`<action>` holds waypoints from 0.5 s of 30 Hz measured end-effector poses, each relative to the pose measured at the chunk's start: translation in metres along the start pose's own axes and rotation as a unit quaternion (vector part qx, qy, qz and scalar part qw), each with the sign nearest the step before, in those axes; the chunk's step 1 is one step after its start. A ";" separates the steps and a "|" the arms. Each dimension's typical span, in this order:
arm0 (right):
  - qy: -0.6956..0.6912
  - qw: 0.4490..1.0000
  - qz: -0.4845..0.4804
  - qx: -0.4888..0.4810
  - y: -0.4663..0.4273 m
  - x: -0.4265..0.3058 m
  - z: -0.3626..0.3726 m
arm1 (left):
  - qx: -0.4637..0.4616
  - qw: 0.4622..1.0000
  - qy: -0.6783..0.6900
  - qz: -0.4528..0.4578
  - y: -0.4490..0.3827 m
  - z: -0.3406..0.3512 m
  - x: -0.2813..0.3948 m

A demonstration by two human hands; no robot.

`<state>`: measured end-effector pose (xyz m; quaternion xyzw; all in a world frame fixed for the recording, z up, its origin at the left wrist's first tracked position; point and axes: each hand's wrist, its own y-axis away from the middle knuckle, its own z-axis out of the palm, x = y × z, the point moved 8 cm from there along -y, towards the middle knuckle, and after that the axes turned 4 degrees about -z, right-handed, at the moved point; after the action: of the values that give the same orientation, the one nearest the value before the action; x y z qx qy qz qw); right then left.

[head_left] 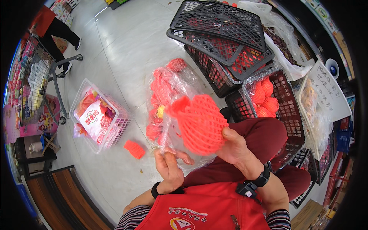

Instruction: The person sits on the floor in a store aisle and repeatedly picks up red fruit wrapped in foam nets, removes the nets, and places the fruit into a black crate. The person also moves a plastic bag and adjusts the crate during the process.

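My right hand (237, 148) grips a large round bundle in a coral-pink foam fruit net (201, 125), its open end toward the upper left. The net hides whatever is inside. Lower left of it, my left hand (169, 168) pinches the gathered edge of a clear plastic bag (166, 130). In and around that bag on the floor lie several coral foam nets (165, 86), some bunched together. A yellowish fruit (160, 111) shows among them. One loose foam net (134, 149) rests on the floor to the left of my hands.
Black crates (218, 77) with lattice lids (220, 24) are stacked ahead on the right. Net-wrapped fruits (264, 99) fill a nearer crate (289, 100). A translucent basket (118, 126) of packages stands left. Beyond it are a shopping cart (34, 83) and a person's legs (61, 33).
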<state>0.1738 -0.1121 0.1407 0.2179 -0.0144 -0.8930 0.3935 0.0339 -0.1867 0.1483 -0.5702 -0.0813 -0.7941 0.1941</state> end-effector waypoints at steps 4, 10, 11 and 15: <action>0.034 0.998 0.041 -0.043 -0.002 0.017 0.005 | -0.192 0.954 -0.211 0.088 0.019 -0.001 0.017; -0.006 0.994 -0.073 0.078 -0.016 0.008 -0.029 | -0.502 0.778 -0.321 0.201 0.051 -0.008 0.001; 0.001 0.996 -0.064 0.062 -0.020 0.004 -0.028 | -0.404 0.829 -0.345 0.174 0.028 -0.049 -0.015; 0.030 0.996 -0.046 0.067 -0.019 0.000 -0.023 | 0.168 0.745 -0.627 0.152 -0.120 -0.232 -0.041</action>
<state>0.1698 -0.0954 0.1158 0.2706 -0.0526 -0.9004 0.3366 -0.2059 -0.1500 0.0428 -0.9026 -0.2295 -0.1907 0.3102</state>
